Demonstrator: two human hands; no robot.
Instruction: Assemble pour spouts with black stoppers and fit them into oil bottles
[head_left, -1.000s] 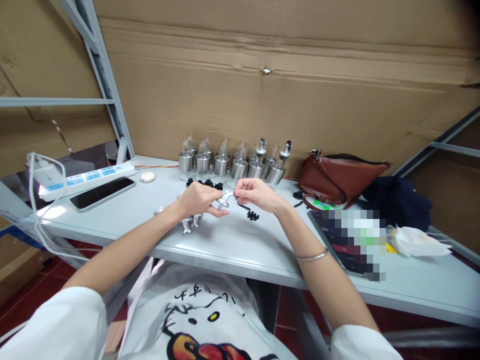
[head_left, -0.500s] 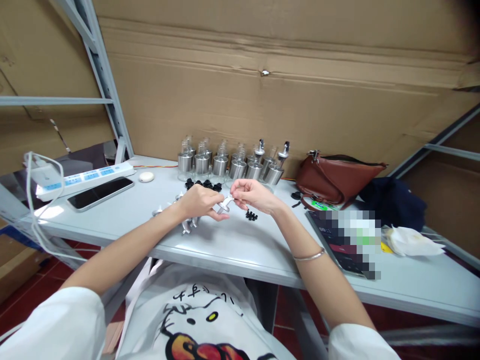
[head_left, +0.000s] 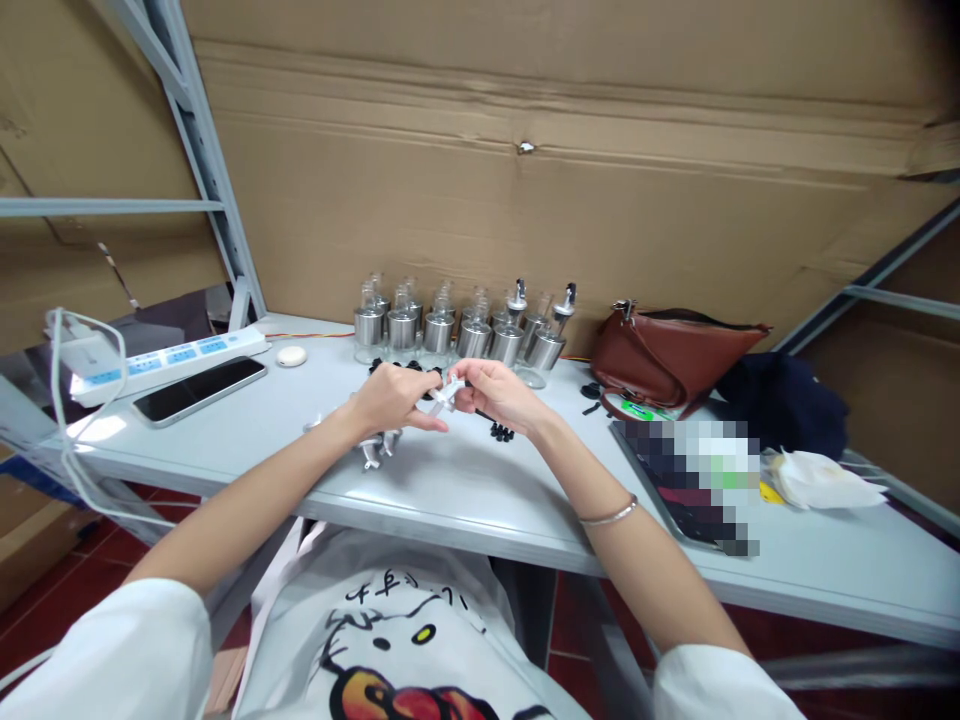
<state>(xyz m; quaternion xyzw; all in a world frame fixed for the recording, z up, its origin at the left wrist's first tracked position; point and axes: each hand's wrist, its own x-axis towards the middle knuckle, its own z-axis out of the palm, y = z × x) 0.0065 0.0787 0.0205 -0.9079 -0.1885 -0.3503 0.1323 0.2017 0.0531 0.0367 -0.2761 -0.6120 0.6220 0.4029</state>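
Note:
My left hand (head_left: 391, 400) grips a silver pourer spout (head_left: 447, 396) above the table, its thumb stretched out below the piece. My right hand (head_left: 495, 396) pinches the other end of this spout, and its fingers partly cover it. Several more silver spouts (head_left: 375, 450) lie under and beside my left wrist. Small black caps (head_left: 502, 432) sit on the table just below my right hand. Behind my left hand, black stoppers (head_left: 375, 367) are mostly hidden. Whether a small cap is between my right fingertips I cannot make out.
Several glass bottles with steel sleeves (head_left: 437, 330) stand at the back; two carry spouts. On the left lie a power strip (head_left: 176, 358), a phone (head_left: 201, 390) and a white round case (head_left: 291, 356). A brown bag (head_left: 671, 355), a tablet (head_left: 675, 480) and white tissue (head_left: 825, 480) are at right.
My right hand has shifted slightly left and closer to my left hand, covering more of the black stoppers behind. The spout between the hands has turned a little.

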